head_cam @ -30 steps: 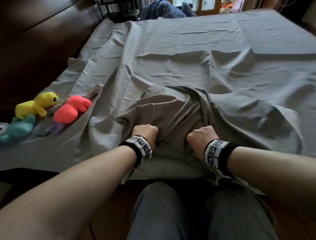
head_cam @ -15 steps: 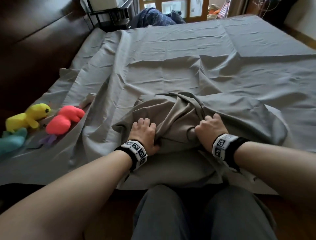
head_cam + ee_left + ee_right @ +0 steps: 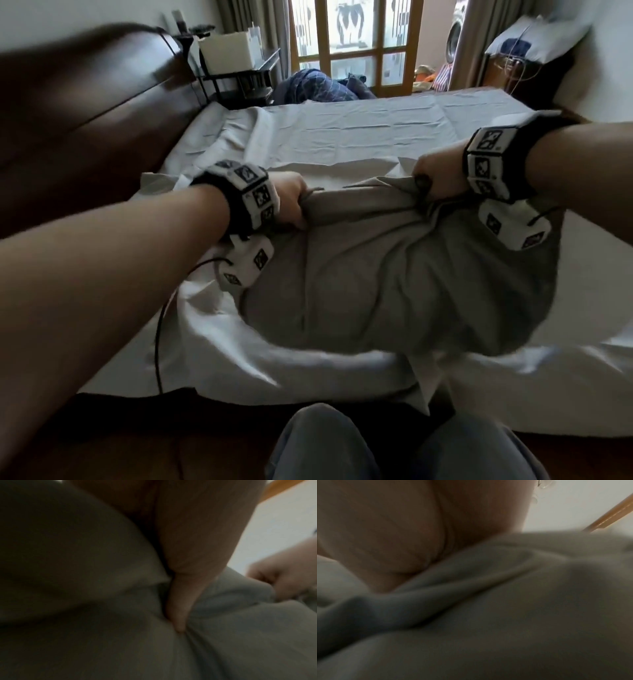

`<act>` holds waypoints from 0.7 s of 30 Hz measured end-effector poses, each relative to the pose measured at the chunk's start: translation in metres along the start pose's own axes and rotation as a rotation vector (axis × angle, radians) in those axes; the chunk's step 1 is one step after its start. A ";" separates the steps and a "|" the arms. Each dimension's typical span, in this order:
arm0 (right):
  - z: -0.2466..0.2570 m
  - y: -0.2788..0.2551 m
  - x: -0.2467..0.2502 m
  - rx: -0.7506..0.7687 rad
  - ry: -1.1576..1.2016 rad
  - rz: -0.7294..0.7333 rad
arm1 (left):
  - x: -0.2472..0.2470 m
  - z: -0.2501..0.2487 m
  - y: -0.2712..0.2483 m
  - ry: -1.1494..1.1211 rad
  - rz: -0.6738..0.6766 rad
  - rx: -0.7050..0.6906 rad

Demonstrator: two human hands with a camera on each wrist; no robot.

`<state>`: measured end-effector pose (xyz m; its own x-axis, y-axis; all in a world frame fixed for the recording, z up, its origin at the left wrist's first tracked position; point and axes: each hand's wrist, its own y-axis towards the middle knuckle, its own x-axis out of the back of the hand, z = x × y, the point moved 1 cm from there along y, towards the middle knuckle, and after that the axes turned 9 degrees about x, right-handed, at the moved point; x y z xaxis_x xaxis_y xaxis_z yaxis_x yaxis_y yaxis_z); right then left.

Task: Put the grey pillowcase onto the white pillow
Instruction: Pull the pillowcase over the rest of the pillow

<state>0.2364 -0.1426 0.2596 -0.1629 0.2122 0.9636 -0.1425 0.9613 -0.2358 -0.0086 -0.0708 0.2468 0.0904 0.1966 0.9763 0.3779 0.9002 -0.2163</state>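
A big bed [image 3: 359, 137] fills the room, and a light grey sheet [image 3: 342, 363] lies on it. The sheet is full of creases and bunched up near the front edge. A dark brown headboard [image 3: 85, 113] stands along the bed's left side. At the far end, a dark blue blanket [image 3: 315, 89] is heaped just past the bed.
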 end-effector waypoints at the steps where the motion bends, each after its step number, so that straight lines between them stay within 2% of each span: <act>1: -0.001 0.007 -0.002 -0.001 0.004 0.000 | 0.007 0.003 0.004 -0.025 0.061 0.022; 4: 0.004 0.027 -0.024 0.014 0.075 -0.043 | -0.010 0.012 0.026 0.008 0.159 0.081; 6: 0.012 0.041 -0.054 -0.036 0.094 -0.115 | -0.049 0.015 0.041 0.126 0.102 0.091; 9: 0.023 0.054 -0.102 -0.126 0.141 -0.181 | -0.113 0.018 0.049 0.266 0.014 0.190; 12: 0.013 0.051 -0.143 -0.210 0.122 -0.170 | -0.154 0.018 0.046 0.191 0.064 0.211; 15: -0.006 0.040 -0.167 -0.438 0.185 -0.128 | -0.162 0.016 0.036 0.046 -0.009 0.219; 17: -0.018 0.031 -0.182 -0.565 0.266 -0.076 | -0.164 0.018 0.034 0.033 0.023 0.247; 19: -0.028 0.022 -0.194 -0.603 0.306 -0.040 | -0.170 0.017 0.034 0.029 0.112 0.266; 21: -0.030 0.017 -0.202 -0.558 0.350 -0.022 | -0.179 0.012 0.033 0.017 0.165 0.283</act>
<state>0.2960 -0.1642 0.0649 0.1750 0.1450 0.9738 0.4010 0.8929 -0.2050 -0.0230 -0.0716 0.0648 0.1458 0.3443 0.9275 0.0857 0.9296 -0.3585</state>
